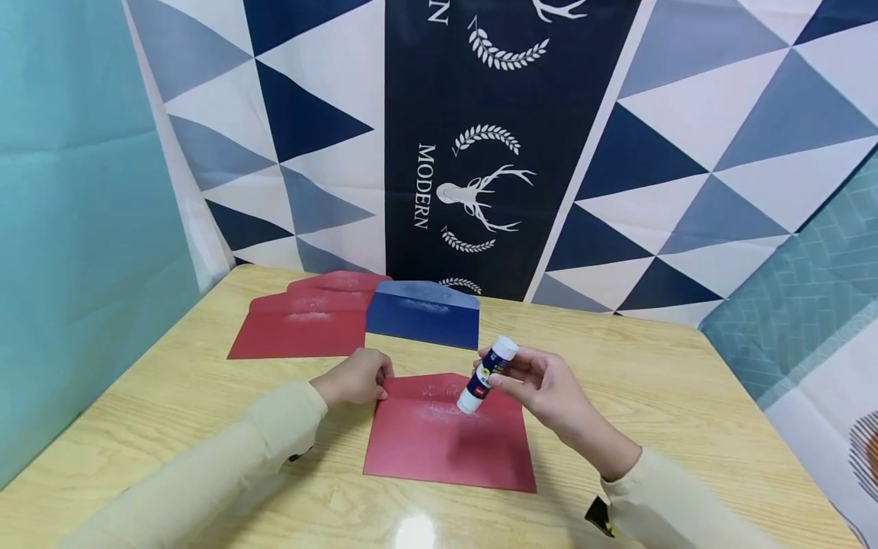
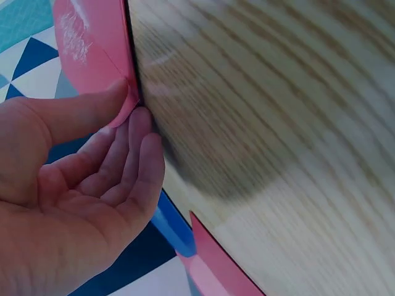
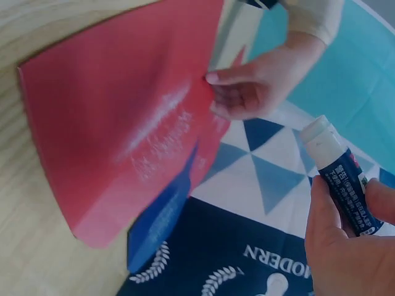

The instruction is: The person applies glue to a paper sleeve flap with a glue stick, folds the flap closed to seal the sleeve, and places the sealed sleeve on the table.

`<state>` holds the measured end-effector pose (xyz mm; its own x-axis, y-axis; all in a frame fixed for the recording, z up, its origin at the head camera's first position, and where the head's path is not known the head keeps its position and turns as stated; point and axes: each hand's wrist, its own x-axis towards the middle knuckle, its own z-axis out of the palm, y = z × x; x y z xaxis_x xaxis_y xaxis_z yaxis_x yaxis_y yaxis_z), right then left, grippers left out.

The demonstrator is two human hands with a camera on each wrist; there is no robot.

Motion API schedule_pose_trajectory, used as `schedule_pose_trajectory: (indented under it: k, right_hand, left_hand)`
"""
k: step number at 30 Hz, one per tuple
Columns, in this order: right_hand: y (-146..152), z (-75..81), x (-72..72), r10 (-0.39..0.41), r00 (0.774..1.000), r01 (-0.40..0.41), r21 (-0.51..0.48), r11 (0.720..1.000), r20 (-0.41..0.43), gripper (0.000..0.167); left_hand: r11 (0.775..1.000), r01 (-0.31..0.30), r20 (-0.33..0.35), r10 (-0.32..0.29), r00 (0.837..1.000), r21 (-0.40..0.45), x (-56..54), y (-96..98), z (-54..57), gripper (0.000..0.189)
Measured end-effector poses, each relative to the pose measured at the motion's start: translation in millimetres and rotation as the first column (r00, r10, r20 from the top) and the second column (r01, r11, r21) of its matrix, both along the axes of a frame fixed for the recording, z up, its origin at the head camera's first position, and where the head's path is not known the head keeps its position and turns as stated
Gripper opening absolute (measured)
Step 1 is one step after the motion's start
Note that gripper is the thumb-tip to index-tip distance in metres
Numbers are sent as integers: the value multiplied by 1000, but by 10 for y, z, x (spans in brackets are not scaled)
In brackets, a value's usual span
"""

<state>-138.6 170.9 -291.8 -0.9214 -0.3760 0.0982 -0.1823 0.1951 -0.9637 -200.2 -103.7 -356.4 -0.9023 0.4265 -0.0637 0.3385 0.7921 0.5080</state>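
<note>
A red envelope (image 1: pixel 425 446) lies on the table before me, its flap folded open toward the far side. Whitish glue streaks (image 1: pixel 435 412) mark its flap and the part just below. At the upper left corner, my left hand (image 1: pixel 358 375) pinches the envelope between thumb and fingers; the thumb (image 2: pixel 102 114) lies over the red paper in the left wrist view. My right hand (image 1: pixel 545 385) holds a glue stick (image 1: pixel 485 377) with a dark blue label and white ends, tilted above the envelope's right half. Its lower end (image 3: pixel 322 139) points toward the paper, and fingers cover part of the barrel.
Behind on the left lie more red envelopes (image 1: pixel 302 335), overlapping, with whitish marks on their flaps. Beside them is a blue envelope (image 1: pixel 421 324), also open and streaked. A patterned cloth (image 1: pixel 329 191) hangs along the far table edge, and a teal cloth (image 1: pixel 89 229) on the left.
</note>
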Motion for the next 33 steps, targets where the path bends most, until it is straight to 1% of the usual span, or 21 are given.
schedule_pose_trajectory:
  k: [4,9,13,16,20,23,29,31,33]
  right_hand:
    - [-54,-103,-48,17,1000,-15,79,997,-24,43]
    - [-103,-222,-159,49,993,-26,203,979,-107,36]
    - [-135,-296,-257,111,974,-47,301,952,-198,31]
    - [-173,-343,-307,150,960,-59,349,935,-238,28]
    - [-261,-390,-363,180,950,-75,375,924,-254,25]
    - [-344,-407,-401,199,943,-76,408,910,-268,22]
    - [-488,-448,-457,248,928,-86,489,868,-278,21]
    - [-516,-469,-469,258,925,-87,504,859,-280,22]
    - [-539,-488,-476,260,923,-85,509,857,-284,23]
  left_hand:
    - [1000,21,-11,-21,1000,7,-28,-7,-14,13]
    - [999,-8,-12,8,1000,35,-40,-6,-17,13]
    - [1000,-25,-31,26,999,11,-52,29,-6,13]
    - [999,-26,-46,25,999,-26,-61,50,-11,14]
    - [997,-27,-58,22,998,-73,-76,72,1,13]
    - [995,-22,-62,16,998,-95,-95,85,18,12]
    - [995,-24,-42,20,999,-100,-122,84,17,12]
    - [995,-21,-38,17,999,-97,-119,81,21,12]
    - [995,-16,-40,12,999,-96,-115,79,21,12]
